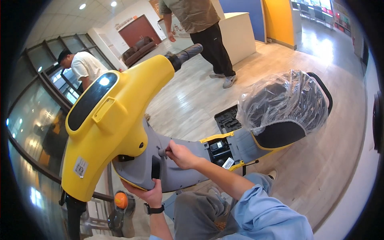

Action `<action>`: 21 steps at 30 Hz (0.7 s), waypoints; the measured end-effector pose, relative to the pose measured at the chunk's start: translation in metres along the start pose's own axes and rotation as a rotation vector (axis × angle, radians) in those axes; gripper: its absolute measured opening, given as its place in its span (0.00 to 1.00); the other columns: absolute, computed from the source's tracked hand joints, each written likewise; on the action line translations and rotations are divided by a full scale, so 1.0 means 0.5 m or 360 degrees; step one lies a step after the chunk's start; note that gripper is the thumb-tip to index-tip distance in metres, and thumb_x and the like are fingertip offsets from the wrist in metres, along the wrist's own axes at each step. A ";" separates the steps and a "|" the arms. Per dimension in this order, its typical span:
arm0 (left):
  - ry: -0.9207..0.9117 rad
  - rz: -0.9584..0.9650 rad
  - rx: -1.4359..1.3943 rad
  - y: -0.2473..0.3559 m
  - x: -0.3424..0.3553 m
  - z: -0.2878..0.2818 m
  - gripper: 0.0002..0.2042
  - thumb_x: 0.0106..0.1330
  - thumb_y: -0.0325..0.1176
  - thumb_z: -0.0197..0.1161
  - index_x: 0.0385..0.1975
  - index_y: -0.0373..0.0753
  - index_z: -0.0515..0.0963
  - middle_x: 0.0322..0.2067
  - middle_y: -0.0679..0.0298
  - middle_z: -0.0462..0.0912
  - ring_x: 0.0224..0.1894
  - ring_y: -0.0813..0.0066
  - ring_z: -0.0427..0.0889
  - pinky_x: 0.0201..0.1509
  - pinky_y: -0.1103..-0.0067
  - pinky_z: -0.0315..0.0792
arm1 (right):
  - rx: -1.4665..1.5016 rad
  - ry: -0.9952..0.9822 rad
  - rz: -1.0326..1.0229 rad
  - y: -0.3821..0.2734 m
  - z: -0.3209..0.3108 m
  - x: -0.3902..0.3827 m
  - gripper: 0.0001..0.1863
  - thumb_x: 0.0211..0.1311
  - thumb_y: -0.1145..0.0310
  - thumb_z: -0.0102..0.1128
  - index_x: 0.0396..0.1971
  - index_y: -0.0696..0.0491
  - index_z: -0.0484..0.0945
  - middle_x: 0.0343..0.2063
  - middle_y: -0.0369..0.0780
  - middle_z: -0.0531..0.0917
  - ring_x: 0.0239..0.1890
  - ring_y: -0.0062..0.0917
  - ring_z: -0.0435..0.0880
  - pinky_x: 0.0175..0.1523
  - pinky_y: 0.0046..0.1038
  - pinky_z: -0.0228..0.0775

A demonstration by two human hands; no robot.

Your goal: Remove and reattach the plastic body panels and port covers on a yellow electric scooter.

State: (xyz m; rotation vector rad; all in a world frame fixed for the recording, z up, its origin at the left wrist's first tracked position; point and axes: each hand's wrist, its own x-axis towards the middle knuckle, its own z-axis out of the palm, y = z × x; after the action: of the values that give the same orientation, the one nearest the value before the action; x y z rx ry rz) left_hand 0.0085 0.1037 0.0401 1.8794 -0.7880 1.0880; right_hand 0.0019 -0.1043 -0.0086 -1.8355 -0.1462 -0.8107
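Note:
A yellow electric scooter [132, 86] stands before me, its front on the left and its seat on the right. My right hand [182, 156] is closed, its thumb and fingers pinching a small grey hook-like knob [162, 152] on the grey inner panel [138, 170]. Below it, my left hand [149, 194] grips that panel's lower edge, with the thumb up beside a dark rectangular pocket [156, 167]. The left fingertips are hidden behind the panel. An uncovered compartment [219, 148] with black parts inside lies in the grey body ahead of the seat.
Clear plastic wrap covers the black seat [280, 134]. On the floor beyond the scooter lies an open black tool case [227, 119]. One person [196, 18] stands farther back; another [86, 66] bends at the left by glass panels. An orange-topped object [121, 200] is under the scooter's front.

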 end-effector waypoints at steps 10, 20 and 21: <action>-0.0014 0.0019 0.0056 -0.014 -0.015 0.011 0.55 0.38 0.29 0.74 0.71 0.33 0.48 0.69 0.44 0.54 0.71 0.45 0.55 0.73 0.57 0.50 | -0.0187 0.0129 -0.0001 0.035 0.020 -0.010 0.08 0.69 0.69 0.53 0.37 0.56 0.65 0.29 0.54 0.78 0.35 0.55 0.78 0.38 0.48 0.69; -0.0050 -0.0036 -0.0061 0.013 0.013 -0.004 0.54 0.37 0.23 0.69 0.71 0.34 0.47 0.68 0.50 0.54 0.70 0.50 0.57 0.73 0.61 0.52 | 0.0051 0.0117 -0.0041 0.007 0.024 -0.009 0.10 0.68 0.76 0.51 0.42 0.59 0.60 0.29 0.51 0.77 0.32 0.49 0.76 0.38 0.38 0.69; -0.0055 -0.0038 -0.0064 0.014 0.013 -0.005 0.54 0.37 0.23 0.69 0.71 0.34 0.47 0.68 0.50 0.54 0.70 0.50 0.57 0.73 0.61 0.52 | 0.0044 0.0123 -0.0062 0.007 0.024 -0.009 0.09 0.68 0.75 0.52 0.41 0.59 0.61 0.28 0.51 0.77 0.32 0.49 0.77 0.38 0.38 0.69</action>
State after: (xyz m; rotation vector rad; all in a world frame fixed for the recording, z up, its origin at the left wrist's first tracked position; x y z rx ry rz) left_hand 0.0046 0.1015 0.0490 1.8734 -0.7995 1.0204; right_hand 0.0055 -0.0943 -0.0164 -1.7775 -0.1438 -0.9013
